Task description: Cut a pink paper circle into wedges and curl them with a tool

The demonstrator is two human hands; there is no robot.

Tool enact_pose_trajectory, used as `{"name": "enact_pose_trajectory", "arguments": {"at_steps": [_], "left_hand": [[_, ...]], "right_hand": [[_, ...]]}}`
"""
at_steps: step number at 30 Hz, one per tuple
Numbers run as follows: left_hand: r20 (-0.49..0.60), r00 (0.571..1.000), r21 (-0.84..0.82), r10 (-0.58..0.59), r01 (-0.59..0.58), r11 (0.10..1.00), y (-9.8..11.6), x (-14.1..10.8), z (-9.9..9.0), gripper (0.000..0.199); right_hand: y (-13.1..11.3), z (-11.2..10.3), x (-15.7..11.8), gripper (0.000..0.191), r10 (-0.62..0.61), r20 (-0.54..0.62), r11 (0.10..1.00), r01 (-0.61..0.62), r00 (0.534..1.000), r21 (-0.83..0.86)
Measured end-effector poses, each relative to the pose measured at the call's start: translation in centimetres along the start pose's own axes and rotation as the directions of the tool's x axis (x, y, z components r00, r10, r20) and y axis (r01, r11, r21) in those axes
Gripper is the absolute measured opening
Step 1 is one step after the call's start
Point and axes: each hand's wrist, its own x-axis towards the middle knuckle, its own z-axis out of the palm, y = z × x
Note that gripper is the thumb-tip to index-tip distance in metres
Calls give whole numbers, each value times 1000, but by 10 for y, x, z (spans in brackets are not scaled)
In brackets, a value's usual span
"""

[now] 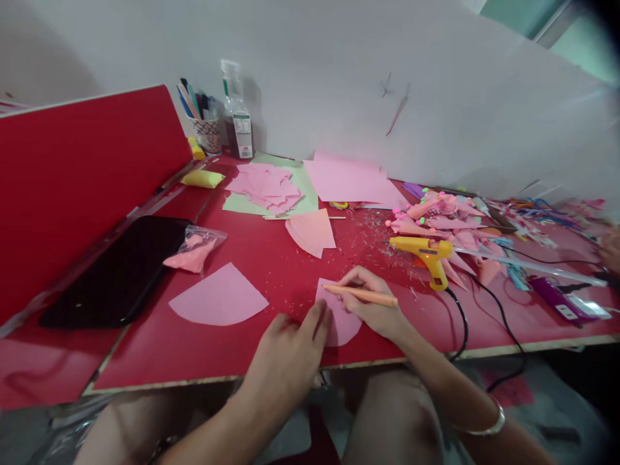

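Observation:
My right hand (369,300) is closed around an orange pen (372,296), its tip touching a pink paper piece (343,329) with a curved edge. My left hand (298,342) rests on the left side of that paper, fingers extended and pressing it to the red table. A second, fan-shaped pink paper piece (217,297) lies flat to the left. Beyond my hands is a small stack of peach-pink cut pieces (310,231).
At right, a yellow glue gun (426,253) with a black cord lies by a heap of pink paper cones (440,216) and a purple power strip (562,300). A black phone-like slab (121,271), a plastic bag (196,250) and a pen cup (207,132) are at left.

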Motion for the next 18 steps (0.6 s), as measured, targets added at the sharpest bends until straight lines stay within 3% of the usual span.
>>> {"name": "enact_pose_trajectory", "arguments": {"at_steps": [5,11,18], "left_hand": [[-63,997,60,52,-48,997,2,-1,7,50],[-145,989,118,30,-13,993,3,-3,5,50],[-102,995,98,19,-9,995,2,-2,2,45]], "right_hand": [[5,3,-1,7,-32,-8,992,31,999,-121],[4,5,-2,8,-39,-2,987,38,999,-155],[5,5,-2,8,-61,-7,981,58,998,-187]]}}
